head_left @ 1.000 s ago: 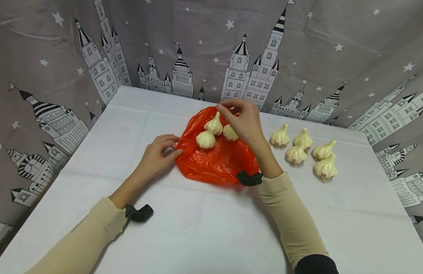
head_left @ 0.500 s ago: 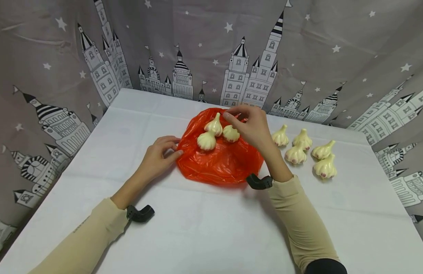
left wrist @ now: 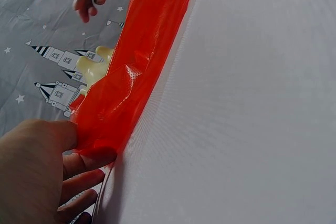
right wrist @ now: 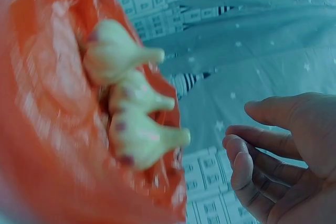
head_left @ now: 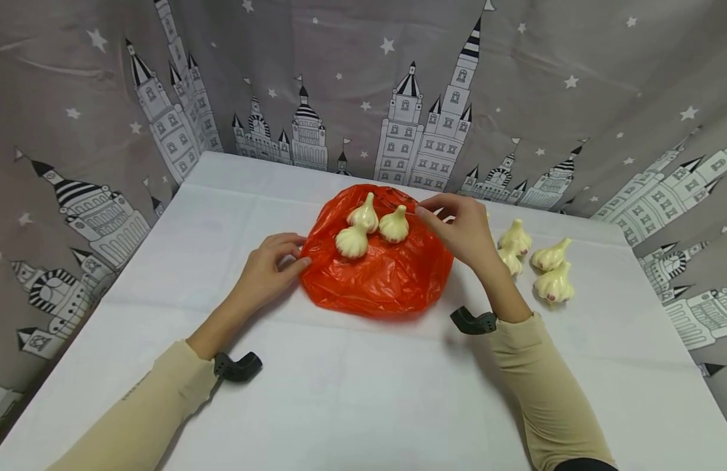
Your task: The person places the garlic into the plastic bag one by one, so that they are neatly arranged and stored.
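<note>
A red plastic bag [head_left: 377,288] lies spread on the white table with three garlic bulbs [head_left: 394,226] grouped on its far half. At the bag's left edge, my left hand [head_left: 267,269] pinches the plastic between thumb and index finger, as the left wrist view confirms. My right hand [head_left: 464,230] is over the bag's upper right side, fingers loosely bent and nothing held. In the right wrist view the three garlic bulbs [right wrist: 139,137] stand apart from the fingertips, stems pointing towards that hand's side.
Several more garlic bulbs [head_left: 553,284] lie on the table [head_left: 351,392] to the right, one mostly hidden behind the right hand. A grey curtain [head_left: 363,78] printed with castles and stars closes off the back and sides.
My right hand has moved right and slightly nearer, away from the third garlic bulb, which now shows whole on the bag. The left hand keeps its place at the bag's edge.
</note>
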`<action>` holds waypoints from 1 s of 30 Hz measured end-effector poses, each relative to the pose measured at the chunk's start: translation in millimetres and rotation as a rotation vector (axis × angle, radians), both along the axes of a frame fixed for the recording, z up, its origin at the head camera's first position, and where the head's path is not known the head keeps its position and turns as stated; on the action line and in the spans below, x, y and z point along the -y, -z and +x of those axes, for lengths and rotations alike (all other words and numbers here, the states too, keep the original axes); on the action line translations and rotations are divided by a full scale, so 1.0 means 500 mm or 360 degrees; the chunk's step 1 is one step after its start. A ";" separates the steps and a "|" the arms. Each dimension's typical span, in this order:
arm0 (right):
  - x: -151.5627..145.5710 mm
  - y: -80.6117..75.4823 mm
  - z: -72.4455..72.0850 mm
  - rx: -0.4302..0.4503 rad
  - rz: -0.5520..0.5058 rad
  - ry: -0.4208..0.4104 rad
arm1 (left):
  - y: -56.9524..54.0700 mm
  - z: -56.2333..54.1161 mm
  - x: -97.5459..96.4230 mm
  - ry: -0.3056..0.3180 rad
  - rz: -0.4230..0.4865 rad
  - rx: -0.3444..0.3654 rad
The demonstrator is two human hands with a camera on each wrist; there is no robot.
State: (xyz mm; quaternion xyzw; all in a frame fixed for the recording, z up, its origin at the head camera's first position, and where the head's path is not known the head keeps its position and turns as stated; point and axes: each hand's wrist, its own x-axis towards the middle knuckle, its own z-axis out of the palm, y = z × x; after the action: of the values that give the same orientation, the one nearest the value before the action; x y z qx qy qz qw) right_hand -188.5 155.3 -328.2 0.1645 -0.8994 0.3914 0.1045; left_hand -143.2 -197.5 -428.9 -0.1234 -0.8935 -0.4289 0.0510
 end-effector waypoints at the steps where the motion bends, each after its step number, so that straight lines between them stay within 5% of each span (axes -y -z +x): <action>1: -0.010 0.002 0.001 0.0005 0.0016 0.0017 | 0.000 0.000 0.001 -0.0004 0.0000 0.0005; 12: -0.131 0.026 0.018 0.0017 0.0063 0.0210 | 0.005 -0.004 0.004 -0.0001 0.0008 -0.0005; 30: -0.335 0.023 0.088 -0.0003 0.0232 0.0559 | 0.002 -0.003 0.001 -0.0002 0.0007 -0.0007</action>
State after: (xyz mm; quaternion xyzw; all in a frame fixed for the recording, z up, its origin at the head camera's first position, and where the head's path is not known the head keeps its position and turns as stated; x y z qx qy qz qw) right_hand -144.7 323.0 -339.6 0.0125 -0.9401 0.3007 0.1599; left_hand -144.6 -198.2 -430.0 -0.1238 -0.8924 -0.4306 0.0535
